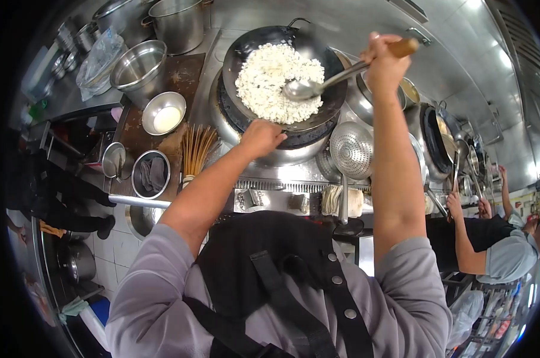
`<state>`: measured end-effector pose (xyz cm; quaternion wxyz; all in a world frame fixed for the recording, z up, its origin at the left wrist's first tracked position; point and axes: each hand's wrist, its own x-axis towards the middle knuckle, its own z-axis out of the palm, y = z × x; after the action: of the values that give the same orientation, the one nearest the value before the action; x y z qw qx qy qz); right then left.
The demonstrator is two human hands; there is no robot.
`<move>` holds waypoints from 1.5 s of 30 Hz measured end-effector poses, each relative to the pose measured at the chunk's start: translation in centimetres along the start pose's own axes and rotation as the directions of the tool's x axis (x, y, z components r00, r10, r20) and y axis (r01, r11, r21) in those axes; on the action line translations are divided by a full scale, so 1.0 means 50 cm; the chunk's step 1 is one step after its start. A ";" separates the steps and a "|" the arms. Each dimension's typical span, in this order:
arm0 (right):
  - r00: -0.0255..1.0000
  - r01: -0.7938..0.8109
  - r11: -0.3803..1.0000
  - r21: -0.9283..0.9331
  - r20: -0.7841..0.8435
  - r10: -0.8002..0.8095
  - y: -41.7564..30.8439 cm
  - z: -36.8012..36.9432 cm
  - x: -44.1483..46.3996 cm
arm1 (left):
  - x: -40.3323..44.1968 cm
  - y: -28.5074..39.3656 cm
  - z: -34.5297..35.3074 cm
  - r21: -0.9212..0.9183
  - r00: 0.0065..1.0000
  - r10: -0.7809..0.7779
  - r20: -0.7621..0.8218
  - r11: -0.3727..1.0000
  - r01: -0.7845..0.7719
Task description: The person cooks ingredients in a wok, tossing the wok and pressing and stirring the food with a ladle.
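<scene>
A black wok sits tilted on the stove ring, with chopped white food spread over its inside. My left hand is closed at the wok's near edge; its grip covers that part of the rim. High on the right, my right hand is wrapped round a ladle with a wooden handle end. The ladle's steel bowl lies in the white food, towards its right side. Below the wok, a round perforated strainer rests with its handle pointing towards me.
Left of the stove are a bowl of pale liquid, a bundle of thin sticks, a bowl with a grey cloth and a large steel pot. A folded cloth lies on the front edge. A co-worker stands right.
</scene>
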<state>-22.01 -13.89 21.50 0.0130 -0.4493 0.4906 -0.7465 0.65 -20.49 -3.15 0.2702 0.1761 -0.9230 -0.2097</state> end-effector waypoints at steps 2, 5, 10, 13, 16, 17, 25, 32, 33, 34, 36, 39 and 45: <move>0.999 -0.051 0.969 0.242 0.000 0.053 -0.052 -0.018 -0.005 | 0.005 -0.026 0.011 0.034 0.997 0.059 -0.043 0.998 -0.057; 1.000 0.023 0.984 0.176 -0.012 -0.021 -0.008 -0.043 -0.089 | -0.004 -0.020 0.013 0.045 0.996 0.058 -0.061 0.997 -0.055; 0.996 -0.046 0.925 0.377 0.093 0.012 -0.146 -0.029 -0.088 | -0.007 -0.020 0.009 0.014 0.998 0.040 -0.051 0.999 -0.039; 0.992 -0.050 0.943 0.329 0.128 0.008 -0.106 0.015 -0.162 | -0.019 -0.015 0.013 0.016 0.996 0.053 -0.069 0.999 -0.051; 0.981 -0.045 0.935 0.352 0.190 -0.025 -0.043 0.050 -0.169 | -0.003 0.000 -0.007 0.082 0.997 -0.046 0.058 0.996 0.041; 0.978 -0.053 0.940 0.336 0.208 -0.019 -0.082 0.072 -0.150 | -0.007 -0.001 -0.002 0.096 0.997 -0.036 0.066 0.995 0.029; 0.905 0.138 0.988 -0.073 0.414 -0.096 -0.020 0.196 -0.113 | -0.008 -0.005 0.005 0.106 0.999 0.017 0.046 0.994 -0.021; 0.918 0.353 0.930 -0.103 0.230 -0.322 0.063 0.168 -0.110 | 0.007 0.004 -0.014 0.159 0.980 -0.066 0.188 0.987 0.036; 0.949 0.225 0.974 0.015 0.222 -0.222 0.039 0.179 -0.068 | 0.007 -0.001 -0.006 0.143 0.983 -0.066 0.171 0.989 0.041; 0.969 0.075 0.989 0.127 0.223 -0.102 0.016 0.184 -0.046 | -0.004 -0.003 0.005 0.141 0.982 -0.073 0.173 0.989 0.049; 0.978 0.004 0.980 0.200 0.205 -0.046 -0.038 0.204 -0.047 | -0.004 -0.013 0.016 0.095 0.998 0.070 0.001 0.993 -0.070; 0.902 0.305 0.938 0.166 0.264 -0.341 0.006 0.220 -0.120 | -0.008 -0.014 0.023 0.040 0.994 0.075 -0.073 0.997 -0.073; 0.969 0.084 0.996 -0.006 0.236 -0.081 -0.045 0.163 -0.005 | 0.006 -0.008 0.010 0.085 0.996 0.001 0.092 0.996 -0.009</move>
<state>-15.36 -18.47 23.97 0.0365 -0.5546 0.4724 -0.6841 0.21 -20.81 -3.63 0.2200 0.1755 -0.9431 -0.1773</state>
